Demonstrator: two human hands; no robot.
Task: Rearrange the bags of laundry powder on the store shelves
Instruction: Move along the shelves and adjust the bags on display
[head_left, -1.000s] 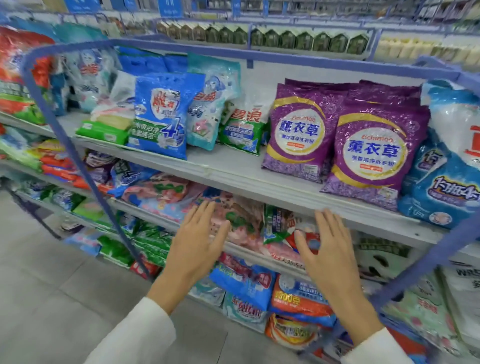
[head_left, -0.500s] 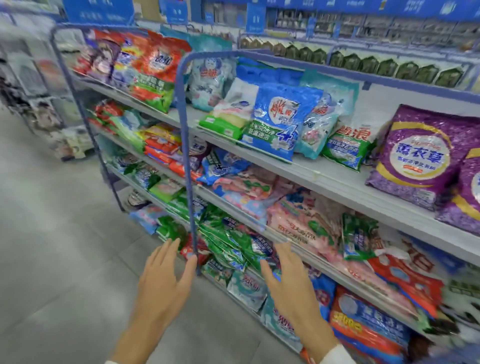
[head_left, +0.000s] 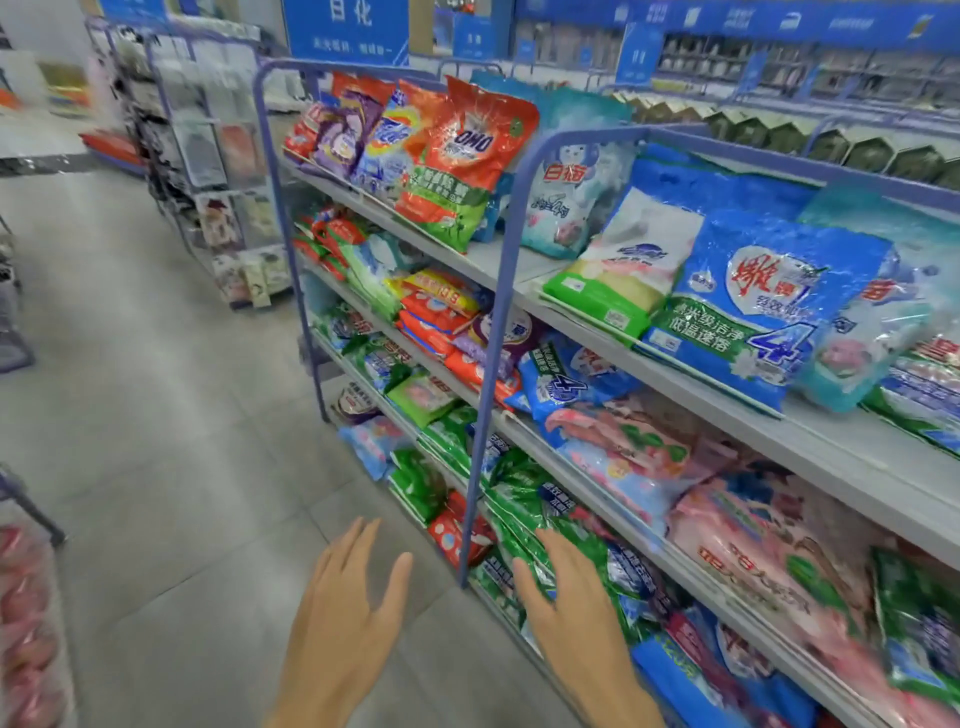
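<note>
Facing a long run of store shelves (head_left: 675, 376) at an angle, the person holds both hands out low, palms down. Left hand (head_left: 343, 618): over the grey tiled floor (head_left: 156, 415), well apart from the shelving, fingers (head_left: 358, 540) straight and slightly spread, thumb out to the side, holding nothing. Right hand (head_left: 576, 618): fingers likewise straight and a little apart, empty, seen in front of the green bags (head_left: 519, 493) packed on a lower shelf; whether the fingertips touch the plastic cannot be told. A blue metal post (head_left: 488, 374) rises between the two hands and arches over the top shelf. Laundry powder bags fill every level. Top shelf, left of the post: a red bag (head_left: 467, 150) leaning back, with purple and orange ones behind it. Top shelf, right of the post: a pale bag (head_left: 566, 208) with a penguin picture at the back, a white and green bag (head_left: 623, 265) lying flat, and just beside it a blue bag (head_left: 753, 306) marked with a large 4, its lower edge at the shelf lip. Next level down: orange and yellow packs stacked, then blue ones. Lower still, pink bags (head_left: 753, 540) lie slumped to the right of the green ones. Far end of the aisle: a rack (head_left: 218, 156) of hanging goods, blurred. A blue sign (head_left: 345, 26) hangs above.
</note>
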